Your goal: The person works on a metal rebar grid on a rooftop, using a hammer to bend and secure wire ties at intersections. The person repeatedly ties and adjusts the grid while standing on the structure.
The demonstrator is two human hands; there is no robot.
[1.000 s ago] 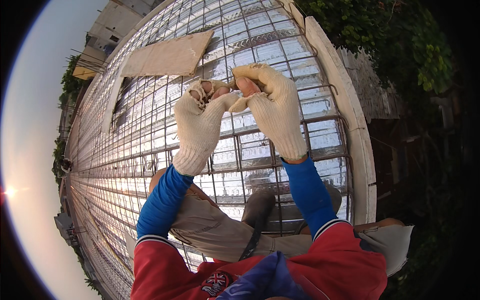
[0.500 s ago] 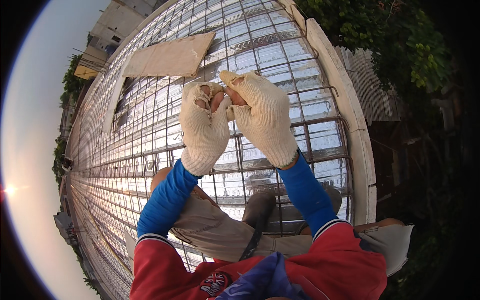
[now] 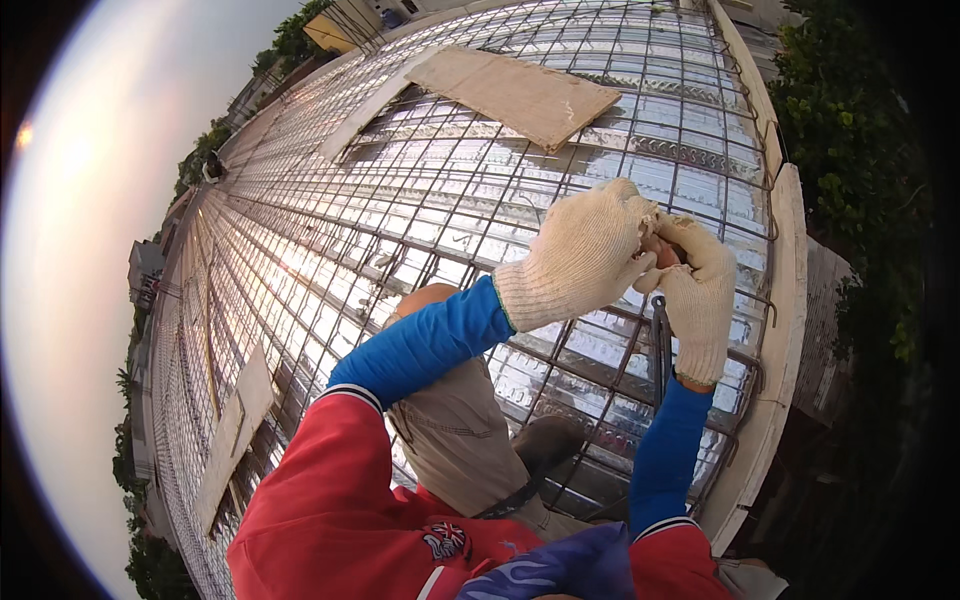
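Observation:
My left hand (image 3: 575,262), in a worn cream knit glove, reaches across to the right. Its fingers are closed and meet those of my right hand (image 3: 700,300), gloved the same way with bare fingertips showing. Whatever lies between the fingers is hidden. Close below the right palm, a slim dark metal tool with two long arms (image 3: 661,345) points downward, rather like pincers; whether that hand grips it is unclear. Both hands are above a steel reinforcing-bar mesh (image 3: 480,215) laid over shiny ribbed metal decking (image 3: 525,385).
A plywood board (image 3: 515,90) lies on the mesh ahead, with a narrower pale board (image 3: 375,105) beside it. Another board (image 3: 238,435) lies at left. A pale edge form (image 3: 785,260) bounds the deck at right, past hooked bar ends. A person (image 3: 212,167) is far off left.
My hands have shifted right in the picture, and the left now crosses toward the right one. The view has swung leftward. The dark two-armed tool has come into sight by the right hand.

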